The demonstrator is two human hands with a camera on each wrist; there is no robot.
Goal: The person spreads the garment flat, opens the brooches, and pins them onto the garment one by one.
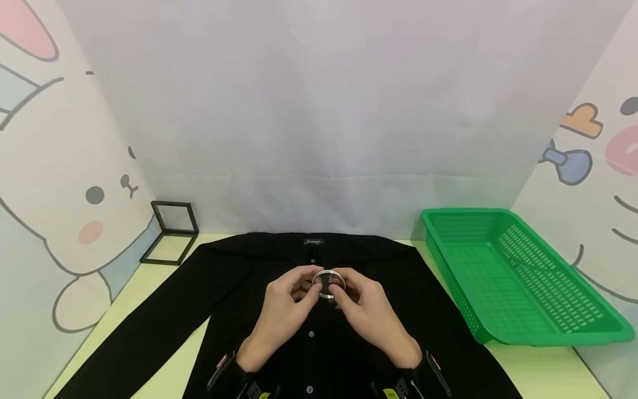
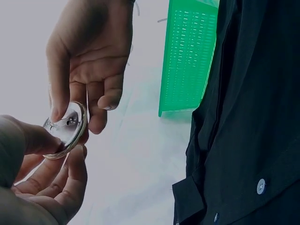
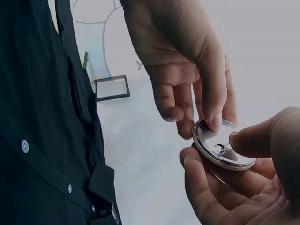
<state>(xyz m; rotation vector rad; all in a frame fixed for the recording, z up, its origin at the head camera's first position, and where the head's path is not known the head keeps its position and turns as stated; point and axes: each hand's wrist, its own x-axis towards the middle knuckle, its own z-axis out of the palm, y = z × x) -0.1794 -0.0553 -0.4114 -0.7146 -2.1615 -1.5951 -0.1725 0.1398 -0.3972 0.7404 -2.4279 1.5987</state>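
Both hands hold a small round shiny metal disc (image 1: 329, 284) with a raised silver rim, above the black shirt. The left hand (image 1: 281, 313) pinches its left side, thumb on the face and fingers behind. On the opposite side, the right hand (image 1: 371, 313) grips it likewise. Small dark marks or a fitting show on the mirror-like face of the disc (image 3: 222, 147) in the right wrist view; its exact kind is unclear. Underneath lies the black button-up shirt (image 1: 239, 282), spread flat with its label at the far end and light buttons down the middle.
A green perforated plastic basket (image 1: 451, 271) stands at the right of the pale yellow table (image 1: 171, 360). At the back left sits a black hinged frame (image 1: 169, 231), opened out. Cloth walls (image 1: 324, 122) enclose the back and both sides.
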